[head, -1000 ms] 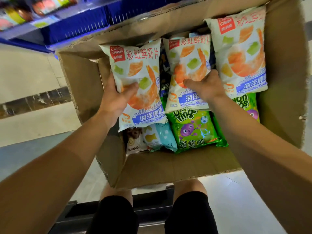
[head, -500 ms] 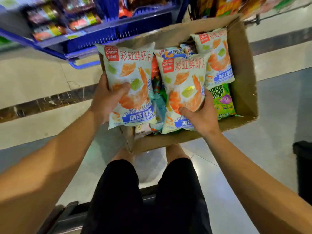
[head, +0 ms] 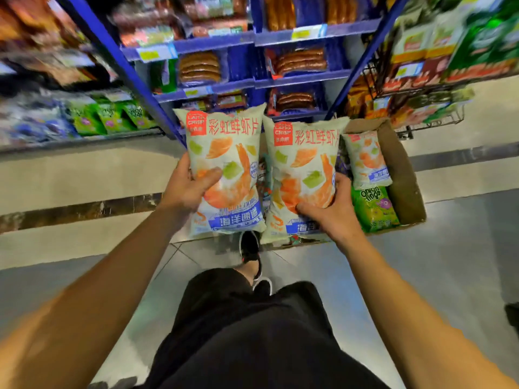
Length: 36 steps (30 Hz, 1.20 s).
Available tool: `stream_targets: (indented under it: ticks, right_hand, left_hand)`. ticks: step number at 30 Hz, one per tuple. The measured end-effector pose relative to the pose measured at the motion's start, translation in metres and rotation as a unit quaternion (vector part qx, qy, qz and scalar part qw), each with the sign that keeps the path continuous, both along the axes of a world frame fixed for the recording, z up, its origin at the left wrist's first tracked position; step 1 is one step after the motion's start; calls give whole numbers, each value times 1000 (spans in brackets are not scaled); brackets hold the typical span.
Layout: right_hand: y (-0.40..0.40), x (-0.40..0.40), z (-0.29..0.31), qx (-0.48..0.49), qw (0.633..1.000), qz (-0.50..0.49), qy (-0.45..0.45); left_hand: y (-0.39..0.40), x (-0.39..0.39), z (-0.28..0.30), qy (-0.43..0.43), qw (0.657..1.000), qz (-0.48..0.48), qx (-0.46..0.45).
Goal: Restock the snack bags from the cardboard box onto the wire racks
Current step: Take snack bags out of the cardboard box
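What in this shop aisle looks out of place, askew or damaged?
Nothing stands out. Each hand, left and right, holds an intact shrimp-chip bag upright; the box sits on the floor with more bags inside. The shelves are too blurred to judge.

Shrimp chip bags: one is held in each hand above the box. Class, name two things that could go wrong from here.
1. Each hand, left hand and right hand, holds its shrimp chip bag low down, so a puffy bag might slip from the grip.
2. The cardboard box sits on the floor by the feet; stepping forward might mean tripping.
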State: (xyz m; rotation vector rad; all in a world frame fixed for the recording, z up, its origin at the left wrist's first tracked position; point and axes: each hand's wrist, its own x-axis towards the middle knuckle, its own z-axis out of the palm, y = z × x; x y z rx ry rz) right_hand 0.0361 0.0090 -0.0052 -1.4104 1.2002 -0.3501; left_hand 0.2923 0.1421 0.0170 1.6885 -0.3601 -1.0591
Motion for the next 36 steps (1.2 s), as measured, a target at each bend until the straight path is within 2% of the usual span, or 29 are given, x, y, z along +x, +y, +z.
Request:
stream_targets:
  ticks: [7, 14, 22, 28, 36]
  right_hand:
    - [65, 35, 37, 4, 994, 94, -63]
    - [135, 127, 72, -49, 990, 111, -72]
    - [245, 304, 96, -78, 971, 215, -70]
    - [341, 447, 106, -55, 968, 222, -107]
    - [417, 603, 107, -28, 956, 254, -142]
  left_hand:
    - [106, 15, 38, -25, 997, 67, -27]
    - [209, 73, 71, -60, 987, 137, -56]
    - [369, 198, 82, -96, 961, 244, -87]
    - [495, 302, 98, -111, 945, 296, -82]
    - [583, 419, 111, -127, 922, 353, -99]
